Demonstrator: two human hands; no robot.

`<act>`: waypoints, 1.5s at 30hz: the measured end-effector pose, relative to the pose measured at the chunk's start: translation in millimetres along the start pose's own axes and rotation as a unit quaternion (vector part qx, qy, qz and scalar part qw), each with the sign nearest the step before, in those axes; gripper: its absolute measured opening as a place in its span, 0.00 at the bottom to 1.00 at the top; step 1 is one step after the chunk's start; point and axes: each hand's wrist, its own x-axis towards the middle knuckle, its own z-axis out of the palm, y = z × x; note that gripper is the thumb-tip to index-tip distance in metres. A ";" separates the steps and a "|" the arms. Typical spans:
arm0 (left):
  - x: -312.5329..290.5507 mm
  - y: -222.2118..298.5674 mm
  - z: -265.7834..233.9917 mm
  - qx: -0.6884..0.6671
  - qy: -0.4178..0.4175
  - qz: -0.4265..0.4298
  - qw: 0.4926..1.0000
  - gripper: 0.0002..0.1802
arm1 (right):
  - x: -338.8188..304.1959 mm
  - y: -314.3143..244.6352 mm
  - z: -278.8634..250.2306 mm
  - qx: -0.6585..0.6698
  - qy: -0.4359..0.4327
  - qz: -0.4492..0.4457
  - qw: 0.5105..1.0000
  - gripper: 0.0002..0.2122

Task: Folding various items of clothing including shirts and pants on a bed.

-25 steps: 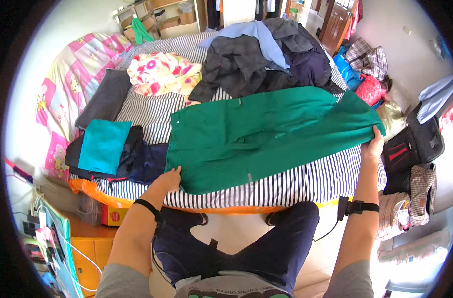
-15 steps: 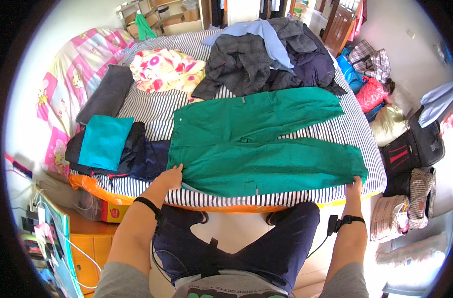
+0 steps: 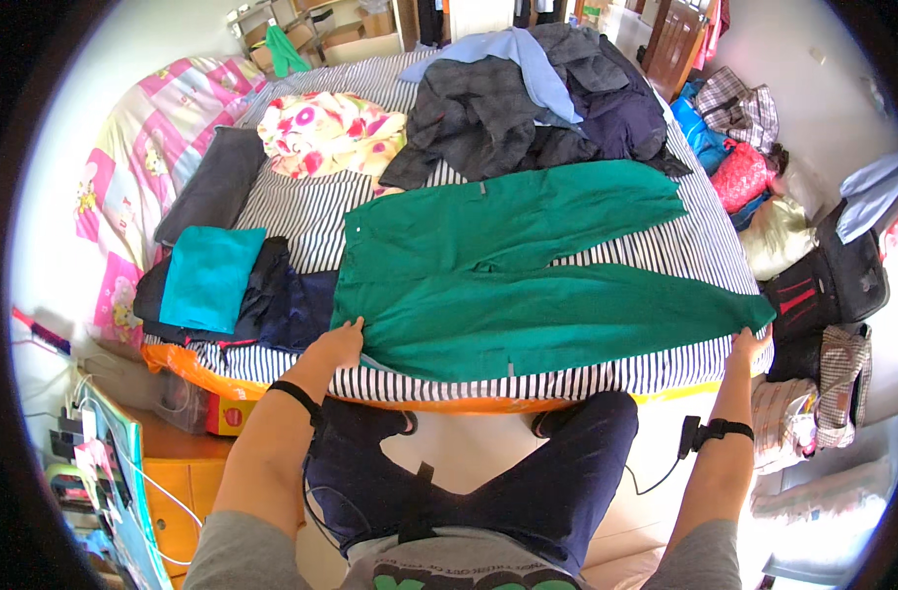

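A pair of green trousers (image 3: pixel 508 275) lies spread on the striped bed (image 3: pixel 665 369), its two legs parted in a V toward the right. My left hand (image 3: pixel 339 344) rests on the waist end near the bed's front edge. My right hand (image 3: pixel 746 346) grips the cuff of the nearer trouser leg at the bed's right front corner. Both wrists wear dark bands.
A stack of folded clothes topped by a teal piece (image 3: pixel 208 277) sits left of the trousers. A heap of dark garments (image 3: pixel 528 103) and a floral cloth (image 3: pixel 331 133) lie farther back. Bags and clothes (image 3: pixel 813 285) crowd the floor at right. An orange cabinet (image 3: pixel 174 472) stands at lower left.
My right hand pulled one trouser leg down from the far right toward the bed's front edge, so the folded trousers opened into a V. My left hand stayed on the waist.
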 end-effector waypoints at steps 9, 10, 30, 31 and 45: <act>6.0 3.5 -2.8 -0.038 0.029 -0.005 0.999 0.46 | -22.9 102.6 -4.4 -0.428 0.074 -0.093 0.896 0.26; 11.7 4.9 -4.4 -0.035 0.031 0.001 0.999 0.46 | -26.9 102.8 -2.6 -0.413 -0.051 -0.162 0.895 0.26; -24.5 21.4 -9.9 -0.028 0.072 0.004 0.997 0.31 | -269.1 -13.7 140.7 -0.578 -0.546 -0.154 0.586 0.59; -26.6 20.8 -6.1 -0.031 0.072 0.003 0.997 0.31 | -268.4 -16.4 143.1 -0.581 -0.556 -0.147 0.576 0.59; -79.4 43.9 -19.0 0.134 0.116 -0.040 0.983 0.20 | -263.9 -20.6 126.4 -0.560 -0.579 -0.139 0.576 0.54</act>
